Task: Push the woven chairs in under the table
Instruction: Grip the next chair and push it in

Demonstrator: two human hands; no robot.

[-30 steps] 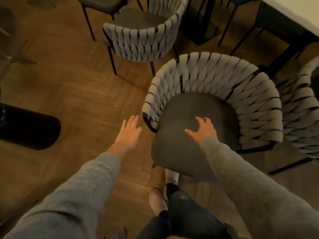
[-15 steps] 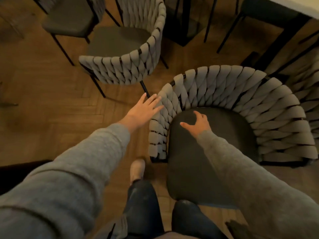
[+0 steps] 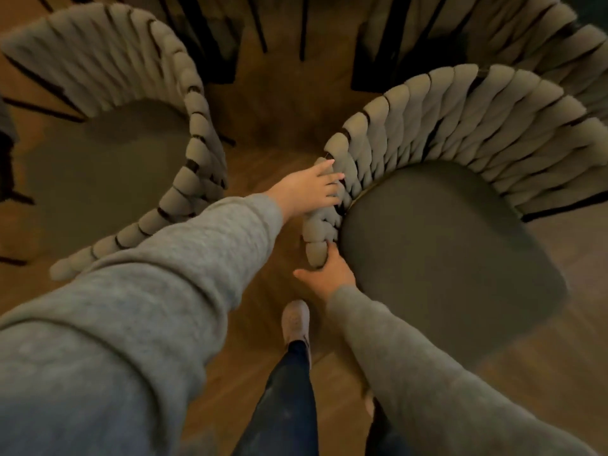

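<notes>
Left hand (image 3: 309, 189) lies on the outer weave of the near woven chair (image 3: 460, 126)'s arm, fingers fairly straight. Right hand (image 3: 329, 273) clamps the arm's front end, thumb out, fingertips hidden.

The chair is pulled out, with its back toward the dark table legs (image 3: 230, 37). Tabletop is out of view.

Risks:
- Both hands are on one arm, so the force is off-centre and the chair likely pivots hard.
- The back could clip the table legs or the second woven chair (image 3: 194, 133) just beside.
- The shoe (image 3: 296, 319) is near the seat edge, so a toe could catch.
- The weave looks soft and the palm may slip.

Wood parquet floor (image 3: 273, 126), so the legs may scrape. Room is dim and the frame is blurred.
</notes>
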